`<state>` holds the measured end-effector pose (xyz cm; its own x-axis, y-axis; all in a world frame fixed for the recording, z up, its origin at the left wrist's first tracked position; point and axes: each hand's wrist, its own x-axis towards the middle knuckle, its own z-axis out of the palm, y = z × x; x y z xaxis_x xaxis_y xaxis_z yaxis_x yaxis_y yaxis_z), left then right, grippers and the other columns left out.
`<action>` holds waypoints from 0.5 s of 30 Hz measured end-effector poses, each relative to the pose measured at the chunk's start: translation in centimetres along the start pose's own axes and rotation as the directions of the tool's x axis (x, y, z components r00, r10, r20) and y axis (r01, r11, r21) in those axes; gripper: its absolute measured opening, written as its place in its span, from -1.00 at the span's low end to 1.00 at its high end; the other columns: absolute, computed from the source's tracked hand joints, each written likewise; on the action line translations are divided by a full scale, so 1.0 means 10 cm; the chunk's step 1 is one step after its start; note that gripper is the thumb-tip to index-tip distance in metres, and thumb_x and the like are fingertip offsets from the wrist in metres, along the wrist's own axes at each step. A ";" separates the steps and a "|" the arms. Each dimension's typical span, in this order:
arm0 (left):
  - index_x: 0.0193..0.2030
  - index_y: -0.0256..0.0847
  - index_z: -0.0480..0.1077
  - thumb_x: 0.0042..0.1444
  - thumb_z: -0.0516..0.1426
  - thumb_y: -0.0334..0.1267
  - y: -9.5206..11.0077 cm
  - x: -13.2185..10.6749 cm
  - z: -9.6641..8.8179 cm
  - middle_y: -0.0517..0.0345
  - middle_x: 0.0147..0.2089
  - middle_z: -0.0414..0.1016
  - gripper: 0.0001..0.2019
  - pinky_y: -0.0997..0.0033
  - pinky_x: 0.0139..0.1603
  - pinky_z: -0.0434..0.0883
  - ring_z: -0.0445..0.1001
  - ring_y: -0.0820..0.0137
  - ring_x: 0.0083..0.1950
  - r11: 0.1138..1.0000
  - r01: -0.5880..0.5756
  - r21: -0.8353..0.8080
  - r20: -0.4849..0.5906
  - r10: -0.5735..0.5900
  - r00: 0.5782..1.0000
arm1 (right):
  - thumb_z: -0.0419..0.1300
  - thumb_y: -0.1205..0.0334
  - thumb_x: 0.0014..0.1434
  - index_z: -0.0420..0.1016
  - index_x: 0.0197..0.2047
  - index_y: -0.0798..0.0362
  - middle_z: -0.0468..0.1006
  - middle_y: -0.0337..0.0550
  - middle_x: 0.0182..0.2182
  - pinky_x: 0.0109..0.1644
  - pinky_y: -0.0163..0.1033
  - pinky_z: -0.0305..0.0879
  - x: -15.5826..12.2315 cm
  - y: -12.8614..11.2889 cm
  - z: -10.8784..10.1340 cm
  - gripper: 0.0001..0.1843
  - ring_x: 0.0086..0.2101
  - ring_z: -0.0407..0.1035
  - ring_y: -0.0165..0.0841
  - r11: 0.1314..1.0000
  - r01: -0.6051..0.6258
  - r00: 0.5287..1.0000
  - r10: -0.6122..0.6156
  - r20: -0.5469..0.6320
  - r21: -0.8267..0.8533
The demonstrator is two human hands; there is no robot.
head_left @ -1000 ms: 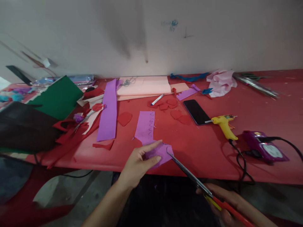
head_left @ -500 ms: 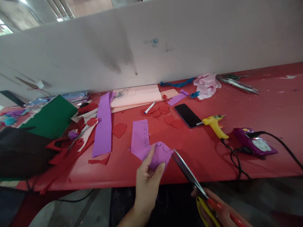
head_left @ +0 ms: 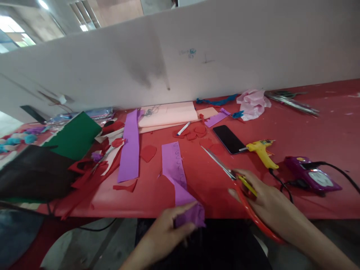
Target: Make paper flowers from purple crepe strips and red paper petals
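Observation:
My left hand pinches the near end of a purple felt strip at the table's front edge. The strip's far part lies flat, with dark curved pen marks along its right side; the held end is bent over. My right hand grips scissors with one red and one yellow handle. Their blades lie close together, pointing up and left over the table, apart from the felt. A red felt petal shape lies left of the strip, and several more red pieces lie beyond it.
On the right are a phone, a yellow glue gun and a purple power socket with black cables. A marker, a second purple strip, a green sheet and scraps lie left and behind. A white partition bounds the back.
My left hand has drawn the felt's near end down toward the table edge. My right hand has lifted the scissors up and away from the felt, onto the table area.

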<state>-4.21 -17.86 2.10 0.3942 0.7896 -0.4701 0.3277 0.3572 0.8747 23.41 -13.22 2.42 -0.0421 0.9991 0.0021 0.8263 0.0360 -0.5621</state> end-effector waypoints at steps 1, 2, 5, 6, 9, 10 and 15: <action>0.16 0.01 0.41 0.16 0.11 -0.05 0.04 -0.01 -0.10 0.06 -0.06 0.58 -0.57 0.50 -0.46 0.36 0.43 0.44 -0.44 0.996 0.004 0.089 -0.065 0.002 0.998 | 0.13 -0.02 0.15 0.35 0.11 -0.08 0.58 -0.05 -0.22 -0.35 -0.20 0.29 0.11 -0.06 0.02 -0.53 -0.34 0.52 -0.14 0.994 0.016 1.000 -0.014 0.024 -0.112; 0.11 -0.01 0.46 0.19 0.07 -0.03 0.07 -0.02 -0.20 0.07 -0.13 0.60 -0.61 0.53 -0.51 0.32 0.39 0.47 -0.49 0.985 0.020 0.170 -0.110 -0.002 0.994 | 0.11 0.04 0.17 0.33 0.13 -0.06 0.58 -0.04 -0.23 -0.33 -0.19 0.27 0.22 -0.12 0.05 -0.54 -0.31 0.52 -0.12 0.975 0.024 0.999 -0.015 0.043 -0.219; 0.17 0.04 0.40 0.23 0.01 0.03 0.16 -0.10 -0.44 0.17 -0.35 0.60 -0.57 0.56 -0.56 0.26 0.36 0.49 -0.58 0.948 0.030 0.318 -0.021 -0.024 0.999 | 0.03 0.15 0.21 0.31 0.15 0.00 0.56 0.01 -0.22 -0.32 -0.18 0.25 0.45 -0.22 0.17 -0.56 -0.25 0.50 -0.08 0.909 0.050 0.999 -0.039 0.034 -0.413; 0.22 0.08 0.34 0.20 0.05 0.04 0.17 -0.12 -0.48 0.18 -0.33 0.61 -0.54 0.55 -0.53 0.29 0.40 0.47 -0.55 0.939 -0.007 0.344 0.063 -0.015 0.998 | 0.02 0.16 0.22 0.31 0.16 0.01 0.54 0.03 -0.20 -0.34 -0.18 0.24 0.50 -0.23 0.22 -0.56 -0.25 0.49 -0.09 0.900 0.061 0.998 -0.054 0.028 -0.432; 0.32 0.15 0.16 0.09 0.17 0.06 0.16 -0.17 -0.52 0.15 -0.13 0.62 -0.36 0.49 -0.34 0.40 0.54 0.34 -0.31 0.909 -0.168 0.382 0.264 0.067 0.962 | 0.01 0.19 0.24 0.31 0.17 0.06 0.51 0.06 -0.18 -0.40 -0.21 0.21 0.59 -0.18 0.36 -0.56 -0.28 0.49 -0.13 0.892 0.088 0.996 -0.083 0.032 -0.443; 0.35 0.15 0.09 0.07 0.18 0.05 0.15 -0.17 -0.51 0.13 -0.11 0.62 -0.30 0.48 -0.32 0.41 0.55 0.31 -0.27 0.903 -0.205 0.379 0.301 0.089 0.949 | 0.01 0.21 0.24 0.31 0.18 0.08 0.50 0.06 -0.19 -0.41 -0.21 0.21 0.61 -0.16 0.40 -0.56 -0.29 0.48 -0.14 0.887 0.098 0.995 -0.094 0.031 -0.451; 0.37 0.08 0.05 0.09 0.16 -0.06 0.15 -0.12 -0.52 0.10 -0.21 0.64 -0.30 0.53 -0.49 0.36 0.52 0.39 -0.42 0.940 -0.212 0.268 0.421 0.084 0.903 | 0.04 0.22 0.24 0.39 0.13 0.04 0.49 0.06 -0.17 -0.33 -0.19 0.26 0.69 -0.08 0.47 -0.60 -0.27 0.47 -0.15 0.825 0.152 0.983 -0.181 0.000 -0.544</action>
<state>-8.63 -15.70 4.61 0.7447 0.5335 -0.4010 0.4547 0.0341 0.8900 19.84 -6.46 -0.97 -0.1909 0.9761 0.1039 0.9810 0.1933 -0.0138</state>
